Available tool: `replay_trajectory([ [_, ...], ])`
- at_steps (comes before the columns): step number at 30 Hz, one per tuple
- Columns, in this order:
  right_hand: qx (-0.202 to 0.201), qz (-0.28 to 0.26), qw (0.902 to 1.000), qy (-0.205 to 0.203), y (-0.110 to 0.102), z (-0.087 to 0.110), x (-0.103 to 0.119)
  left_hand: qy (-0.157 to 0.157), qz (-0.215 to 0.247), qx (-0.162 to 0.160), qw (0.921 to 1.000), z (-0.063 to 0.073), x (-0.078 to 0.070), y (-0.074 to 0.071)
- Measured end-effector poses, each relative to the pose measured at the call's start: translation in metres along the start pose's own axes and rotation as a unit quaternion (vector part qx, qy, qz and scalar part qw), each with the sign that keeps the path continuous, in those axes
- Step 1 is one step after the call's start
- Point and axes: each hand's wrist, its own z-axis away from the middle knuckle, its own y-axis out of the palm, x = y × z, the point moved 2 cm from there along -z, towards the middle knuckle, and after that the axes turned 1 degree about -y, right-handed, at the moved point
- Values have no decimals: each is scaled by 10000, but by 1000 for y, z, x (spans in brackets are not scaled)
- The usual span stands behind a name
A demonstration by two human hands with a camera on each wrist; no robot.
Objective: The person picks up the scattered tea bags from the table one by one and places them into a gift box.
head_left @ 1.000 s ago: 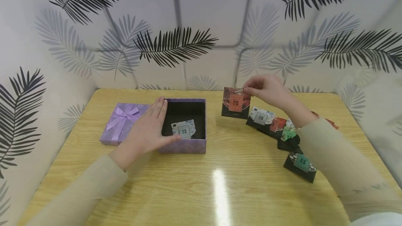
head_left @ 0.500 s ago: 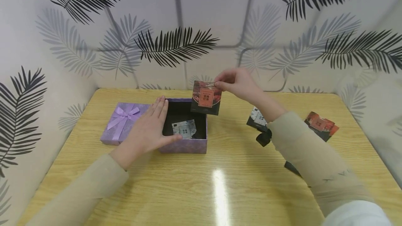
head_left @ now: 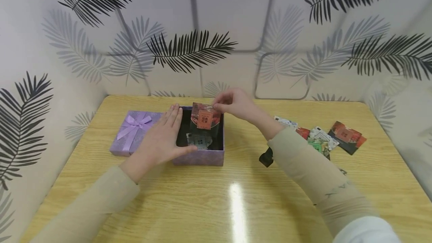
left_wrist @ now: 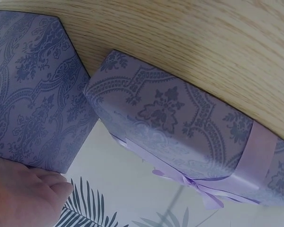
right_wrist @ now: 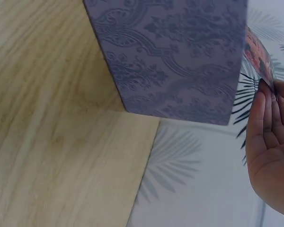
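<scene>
Nearest, two beige fabric sleeves, the left [head_left: 91,200] and the right [head_left: 318,175], reach forward across the yellow wood-grain table [head_left: 189,201], both slanting inward; the left hand [head_left: 156,134] lies against the left side of a purple patterned box with a black inside [head_left: 199,158], its fingers straight and together, pointing away towards the far left corner, its thumb spread out along the near rim, grasping nothing.

In the box lies a flat pale grey-and-white packet [head_left: 201,142]; above it a square red-and-black packet [head_left: 204,118] hangs upright over the opening, its lower edge hard to make out, so contact with the pale one cannot be told; the right hand [head_left: 236,104], arched from the right with the wrist bent, pinches its upper right corner between thumb and fingers.

Left of the box sits a purple patterned lid with a lilac ribbon bow [head_left: 122,143]; well to the right, partly hidden by the right sleeve, lie assorted red, white and green packets [head_left: 345,134]; behind everything stands a white leaf-print backdrop [head_left: 233,70].
</scene>
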Motion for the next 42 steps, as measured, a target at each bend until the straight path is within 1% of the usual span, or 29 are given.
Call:
replay_trajectory([
  [5,381,319,9984,-264,14,-2,-3,44,-81,4,10000,0,0,1],
  [10,494,747,9945,-551,24,-4,-3,79,-134,12,9999,0,1,1],
  [12,539,968,9917,-656,28,-5,-3,79,-122,9,9999,1,1,1],
  [17,705,1571,9802,-973,38,-5,0,86,-83,-24,9999,1,1,2],
  [21,671,1861,9742,-1088,44,-3,1,92,-81,-48,9999,1,2,2],
  [29,711,2252,9656,-1090,48,-1,2,88,-72,-23,9999,1,2,3],
  [31,714,2377,9619,-1149,49,-1,2,74,-58,-20,10000,1,2,3],
  [34,682,2645,9534,-1279,51,0,2,73,-25,-27,10000,1,2,3],
  [37,645,2809,9481,-1344,52,0,2,90,3,-26,10000,1,2,4],
  [39,596,2840,9474,-1351,52,1,2,80,-11,-20,10000,1,2,4],
  [42,485,2787,9502,-1304,52,1,2,62,-5,-10,10000,2,1,3],
])
